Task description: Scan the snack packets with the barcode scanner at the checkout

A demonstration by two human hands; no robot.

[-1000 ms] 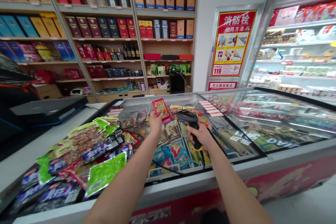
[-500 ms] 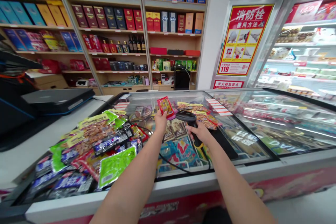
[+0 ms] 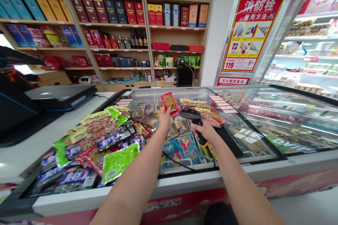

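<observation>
My left hand (image 3: 164,116) pinches a small red snack packet (image 3: 169,101) and holds it upright above the freezer's glass lid (image 3: 237,137). My right hand (image 3: 205,130) grips the handle of a black barcode scanner (image 3: 192,115), whose head sits just right of the packet and points toward it. The scanner's black cable (image 3: 179,163) trails back over the glass between my forearms.
A heap of green, blue and brown snack packets (image 3: 92,144) lies on the lid's left half. A dark till screen (image 3: 60,95) stands on the white counter (image 3: 23,154) at left. Shelves of boxed bottles (image 3: 118,10), a red fire poster (image 3: 249,31) and an open chiller (image 3: 306,42) stand behind.
The view has tilted and shifted slightly, so the shelves sit higher in frame. Both hands keep their hold, with packet and scanner held at about the same spacing.
</observation>
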